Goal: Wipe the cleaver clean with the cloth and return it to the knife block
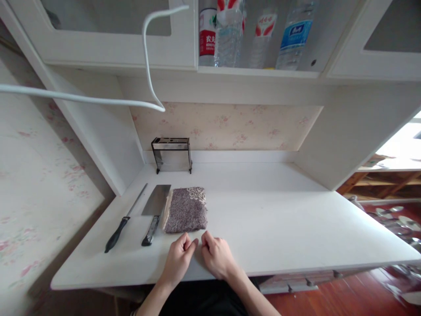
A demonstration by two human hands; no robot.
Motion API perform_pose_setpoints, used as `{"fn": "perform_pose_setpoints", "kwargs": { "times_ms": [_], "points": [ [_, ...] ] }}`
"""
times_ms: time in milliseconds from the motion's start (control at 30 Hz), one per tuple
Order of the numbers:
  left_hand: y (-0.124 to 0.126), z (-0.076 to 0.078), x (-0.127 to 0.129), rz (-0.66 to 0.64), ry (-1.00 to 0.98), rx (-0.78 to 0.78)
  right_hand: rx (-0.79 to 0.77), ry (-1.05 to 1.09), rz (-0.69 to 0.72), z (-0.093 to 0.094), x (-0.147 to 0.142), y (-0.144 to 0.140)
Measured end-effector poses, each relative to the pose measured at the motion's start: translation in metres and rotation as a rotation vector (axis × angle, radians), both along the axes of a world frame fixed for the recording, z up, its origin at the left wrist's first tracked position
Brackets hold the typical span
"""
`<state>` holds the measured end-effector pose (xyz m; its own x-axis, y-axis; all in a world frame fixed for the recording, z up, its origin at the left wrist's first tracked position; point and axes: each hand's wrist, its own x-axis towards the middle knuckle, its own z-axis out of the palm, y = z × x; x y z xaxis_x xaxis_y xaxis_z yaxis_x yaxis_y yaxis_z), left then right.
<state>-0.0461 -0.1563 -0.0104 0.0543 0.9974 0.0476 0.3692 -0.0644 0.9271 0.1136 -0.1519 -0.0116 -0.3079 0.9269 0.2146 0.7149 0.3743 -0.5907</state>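
While both your hands rest at the front of the smooth white desk (269,210), your left hand (182,251) and right hand (215,253) are curled into loose fists side by side, with nothing visible in either. Just beyond your knuckles lies the folded cloth (186,213), a thick, nearly square pad of mottled purple-brown fabric with a pale edge on its left and a cream curling pattern at the far right corner. Just to its left you have the cleaver (155,209), its flat grey metal blade broad and squared, its black handle pointing towards you. Farther left, the sharpening steel (126,218) lies aslant, a slim rod with a rounded black grip. Near the back stands a rack (171,141) with a slotted metal top and dark, thin legs.

On the shelf above, the red-and-white bottle (208,37) shows you the characters "农夫". Beside it stand ribbed clear plastic bottles (227,41) with red-and-white labels, their lettering too blurred to read surely, and a blue-labelled bottle (295,37) whose writing you cannot make out.
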Motion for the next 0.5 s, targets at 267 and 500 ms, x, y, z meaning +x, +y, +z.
{"fn": "perform_pose_setpoints", "kwargs": {
  "times_ms": [267, 500],
  "points": [
    [0.002, -0.006, 0.000, 0.018, 0.040, -0.002, -0.022, 0.096, -0.065, 0.007, -0.001, 0.000],
    [0.006, -0.010, 0.008, 0.023, 0.066, -0.012, -0.043, 0.219, -0.015, 0.002, 0.004, 0.000]
  ]
}}
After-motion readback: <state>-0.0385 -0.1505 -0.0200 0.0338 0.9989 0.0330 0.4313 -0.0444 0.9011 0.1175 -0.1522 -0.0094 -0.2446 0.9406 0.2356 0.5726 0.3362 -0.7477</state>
